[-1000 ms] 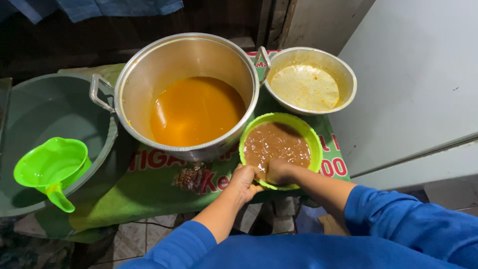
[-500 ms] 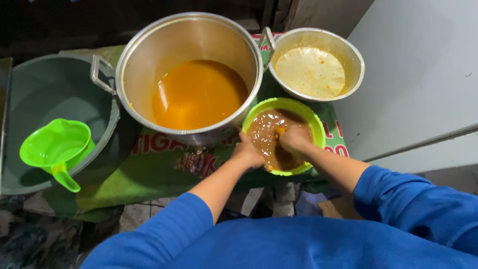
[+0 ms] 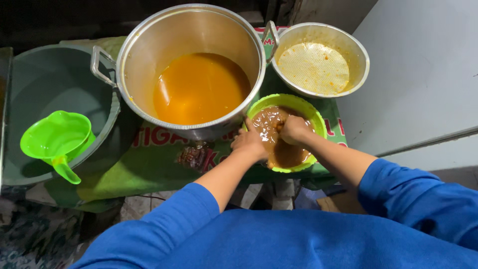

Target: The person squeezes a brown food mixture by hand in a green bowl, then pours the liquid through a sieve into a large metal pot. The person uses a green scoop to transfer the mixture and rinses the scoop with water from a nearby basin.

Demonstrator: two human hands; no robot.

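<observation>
Head view, looking straight down: both forearms reach forward from blue sleeves and meet at a lime-green bowl [image 3: 318,117] of brown pulpy liquid [image 3: 279,149]. The left hand [image 3: 250,143] lies at the bowl's near-left rim, fingers curled onto the edge and gripping it, with the fingertips at the brown mix. The right hand [image 3: 294,128] is down in the middle of the bowl, clenched into a loose fist in the pulp; what lies inside the fist cannot be made out. The bowl stands on a green printed cloth [image 3: 149,159], touching the big steel pot [image 3: 144,55] of orange liquid behind it on the left. Just behind the bowl on the right stands a smaller steel bowl [image 3: 358,60] with a mesh strainer inside. Far left, well apart from the hands, a bright green scoop [image 3: 55,139] rests on the rim of a dark green basin [image 3: 45,79].
</observation>
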